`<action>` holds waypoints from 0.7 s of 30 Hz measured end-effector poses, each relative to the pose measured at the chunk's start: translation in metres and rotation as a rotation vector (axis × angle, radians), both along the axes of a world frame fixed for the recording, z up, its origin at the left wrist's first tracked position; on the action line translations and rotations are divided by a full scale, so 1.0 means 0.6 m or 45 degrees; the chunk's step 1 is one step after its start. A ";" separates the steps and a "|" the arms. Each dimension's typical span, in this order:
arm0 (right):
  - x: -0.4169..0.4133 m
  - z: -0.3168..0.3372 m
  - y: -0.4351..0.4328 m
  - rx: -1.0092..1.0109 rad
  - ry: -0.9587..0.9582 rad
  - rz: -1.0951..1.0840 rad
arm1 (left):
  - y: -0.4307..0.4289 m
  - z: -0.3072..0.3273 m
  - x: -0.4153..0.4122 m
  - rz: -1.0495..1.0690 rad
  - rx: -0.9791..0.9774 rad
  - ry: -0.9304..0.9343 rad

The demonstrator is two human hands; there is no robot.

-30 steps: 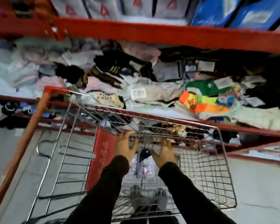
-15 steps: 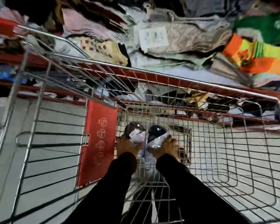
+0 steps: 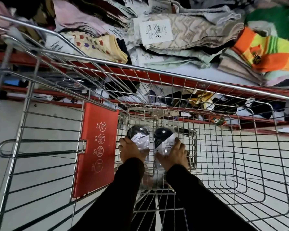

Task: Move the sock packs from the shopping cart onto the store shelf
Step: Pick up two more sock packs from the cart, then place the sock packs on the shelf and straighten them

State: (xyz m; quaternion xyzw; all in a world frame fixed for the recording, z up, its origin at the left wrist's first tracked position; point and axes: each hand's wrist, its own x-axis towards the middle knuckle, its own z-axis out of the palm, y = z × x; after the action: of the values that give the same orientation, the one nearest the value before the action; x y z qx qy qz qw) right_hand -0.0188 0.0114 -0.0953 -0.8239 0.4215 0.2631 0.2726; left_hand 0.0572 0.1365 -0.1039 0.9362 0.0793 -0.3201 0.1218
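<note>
**Both hands in cart basket, one sock pack each**

Head view, looking down into the shopping cart [image 3: 223,90]. Wire basket, chrome rim, parked against the store shelf [image 3: 157,75] with its red front edge.

Left hand [image 3: 129,151]: fingers wrapped round the lower part of the left sock pack [image 3: 139,137] — clear plastic bag, black sock toe at the top, white barcode sticker on the front. Grip closed on the pack.

Right hand [image 3: 175,154]: fingers spread over the side and lower part of the right sock pack [image 3: 163,140], same kind — clear wrap, black and white sock, white label. Grip closed on the pack.

The two packs sit side by side, near each other, both low inside the basket at its left end, just beside the red child-seat flap [image 3: 95,147]. Flap carries round "NO" pictograms. Cannot tell whether the packs rest on the wire bottom or are lifted clear of it.

Both forearms in black sleeves [image 3: 123,189], entering from the bottom edge.

Shelf above the cart rim: loose heap of socks — a cream pair with coloured flowers [image 3: 98,45], a grey patterned pair with a large white tag [image 3: 190,30], an orange-yellow-green striped pair [image 3: 265,49]. A lower shelf level shows more socks through the wire. Pale floor tiles [image 3: 265,155] visible through the basket.
</note>
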 end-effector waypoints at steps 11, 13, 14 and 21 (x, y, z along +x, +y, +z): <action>0.013 0.003 0.012 -0.115 0.108 0.031 | -0.003 0.013 0.006 -0.065 0.066 0.049; 0.009 0.016 0.003 -0.093 0.120 0.048 | 0.004 0.032 0.003 -0.025 0.018 0.045; 0.004 0.022 -0.003 -0.076 0.117 0.036 | 0.008 0.042 0.000 0.006 -0.020 0.035; -0.011 0.162 -0.041 -0.024 -0.071 -0.073 | 0.012 0.197 -0.031 0.267 -0.345 -0.103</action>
State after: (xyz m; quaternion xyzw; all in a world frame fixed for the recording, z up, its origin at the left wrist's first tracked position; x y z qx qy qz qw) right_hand -0.0254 -0.0133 0.0018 -0.8209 0.4397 0.2281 0.2840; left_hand 0.0388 0.1434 0.0141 0.9099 0.1276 -0.2755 0.2828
